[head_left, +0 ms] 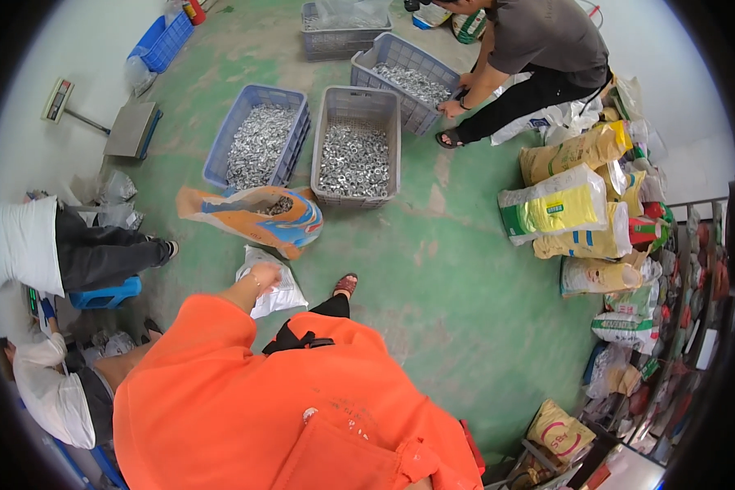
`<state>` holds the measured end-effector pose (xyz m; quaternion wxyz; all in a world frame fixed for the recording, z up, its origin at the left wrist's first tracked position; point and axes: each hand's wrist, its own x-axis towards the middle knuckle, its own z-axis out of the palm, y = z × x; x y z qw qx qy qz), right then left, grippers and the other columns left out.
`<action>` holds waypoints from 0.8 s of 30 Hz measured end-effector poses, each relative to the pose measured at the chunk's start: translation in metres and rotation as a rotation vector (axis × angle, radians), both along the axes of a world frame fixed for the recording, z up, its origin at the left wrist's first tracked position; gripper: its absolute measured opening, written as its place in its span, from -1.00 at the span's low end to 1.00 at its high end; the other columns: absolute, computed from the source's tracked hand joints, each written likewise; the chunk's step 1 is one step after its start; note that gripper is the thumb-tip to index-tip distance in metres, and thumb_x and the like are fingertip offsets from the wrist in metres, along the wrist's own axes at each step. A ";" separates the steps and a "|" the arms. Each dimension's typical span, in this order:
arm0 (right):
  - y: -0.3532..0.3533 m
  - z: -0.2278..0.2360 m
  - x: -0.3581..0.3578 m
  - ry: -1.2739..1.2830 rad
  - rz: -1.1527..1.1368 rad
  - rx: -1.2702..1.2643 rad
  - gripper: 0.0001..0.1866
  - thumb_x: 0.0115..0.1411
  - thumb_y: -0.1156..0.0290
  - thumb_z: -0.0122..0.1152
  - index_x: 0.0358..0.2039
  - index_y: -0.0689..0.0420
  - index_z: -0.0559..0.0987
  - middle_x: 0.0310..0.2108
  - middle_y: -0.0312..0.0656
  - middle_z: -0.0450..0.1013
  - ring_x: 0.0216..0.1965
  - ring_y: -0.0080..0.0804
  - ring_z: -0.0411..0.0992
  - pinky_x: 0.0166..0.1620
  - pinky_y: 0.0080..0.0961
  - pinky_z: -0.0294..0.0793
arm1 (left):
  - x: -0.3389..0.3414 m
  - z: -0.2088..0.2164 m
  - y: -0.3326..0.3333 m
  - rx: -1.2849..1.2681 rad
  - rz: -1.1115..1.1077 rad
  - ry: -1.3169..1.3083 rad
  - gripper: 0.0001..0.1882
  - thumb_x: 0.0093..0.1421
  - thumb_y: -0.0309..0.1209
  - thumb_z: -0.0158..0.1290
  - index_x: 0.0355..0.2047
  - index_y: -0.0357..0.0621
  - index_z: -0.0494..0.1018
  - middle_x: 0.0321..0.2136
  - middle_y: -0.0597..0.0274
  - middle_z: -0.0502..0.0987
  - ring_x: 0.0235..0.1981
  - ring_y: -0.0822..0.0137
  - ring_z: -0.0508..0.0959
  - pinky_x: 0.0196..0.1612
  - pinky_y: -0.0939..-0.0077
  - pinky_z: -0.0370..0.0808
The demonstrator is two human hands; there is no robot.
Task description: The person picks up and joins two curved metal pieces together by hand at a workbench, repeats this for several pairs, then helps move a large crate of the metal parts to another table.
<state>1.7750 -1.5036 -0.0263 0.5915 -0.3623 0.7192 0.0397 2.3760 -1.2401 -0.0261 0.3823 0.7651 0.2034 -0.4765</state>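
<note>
My left hand [265, 275] reaches down to a white plastic bag [279, 296] on the floor by my feet. Its fingers look closed on the upper part of the bag, though they are small and partly hidden. Just beyond stands an orange, white and blue woven sack [296, 225], its mouth open on metal parts inside. Behind it are two grey-blue plastic crates, the left crate [300, 135] and the middle crate [394, 155], both heaped with small silvery metal parts. My right hand is out of sight; only a little skin shows at the lower edge below the orange top.
A person [547, 49] bends over a tilted crate [427, 118] of metal parts at the back. Filled sacks [557, 204] line the right side beside a shelf rack. A platform scale [132, 131] stands at left, with two people near a blue stool [106, 294].
</note>
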 end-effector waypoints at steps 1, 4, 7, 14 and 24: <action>-0.003 0.008 0.010 -0.016 0.000 -0.007 -0.90 0.13 0.52 -0.06 -0.46 0.26 0.42 -0.59 -0.29 0.36 -0.58 -0.57 0.29 -0.48 -0.61 0.33 | 0.005 0.006 -0.017 -0.028 -0.033 -0.048 -0.84 -0.05 -0.47 0.01 -0.39 -0.13 0.42 -0.59 0.28 0.46 -0.63 0.44 0.45 -0.60 0.47 0.36; -0.028 0.021 0.059 -0.051 0.011 -0.024 -0.90 0.13 0.53 -0.06 -0.47 0.25 0.41 -0.60 -0.29 0.35 -0.58 -0.56 0.29 -0.50 -0.61 0.32 | 0.033 0.009 -0.055 -0.099 -0.051 -0.111 -0.75 -0.05 -0.46 0.02 -0.29 -0.09 0.40 -0.55 0.32 0.47 -0.60 0.46 0.45 -0.56 0.52 0.35; -0.060 0.037 0.099 -0.037 0.056 -0.039 -0.91 0.13 0.52 -0.07 -0.47 0.24 0.40 -0.60 -0.29 0.34 -0.58 -0.56 0.29 -0.51 -0.60 0.32 | 0.046 0.007 -0.063 -0.146 -0.015 -0.094 -0.71 -0.05 -0.45 0.03 -0.24 -0.09 0.38 -0.53 0.33 0.48 -0.58 0.48 0.45 -0.54 0.53 0.34; -0.127 0.056 0.141 -0.040 0.242 -0.043 -0.91 0.13 0.51 -0.08 -0.46 0.22 0.39 -0.60 -0.28 0.33 -0.58 -0.54 0.30 -0.54 -0.57 0.33 | 0.017 0.022 -0.018 -0.065 0.259 -0.105 -0.69 -0.03 -0.50 0.00 -0.20 -0.09 0.38 -0.54 0.32 0.48 -0.62 0.51 0.43 -0.54 0.57 0.33; -0.270 0.026 0.232 -0.177 0.613 0.114 -0.92 0.11 0.46 -0.07 -0.44 0.18 0.38 -0.60 -0.27 0.33 -0.59 -0.47 0.32 -0.59 -0.52 0.34 | -0.152 0.014 0.044 0.096 0.836 -0.216 -0.86 -0.06 -0.47 -0.06 -0.44 -0.11 0.45 -0.68 0.29 0.43 -0.74 0.49 0.36 -0.69 0.53 0.28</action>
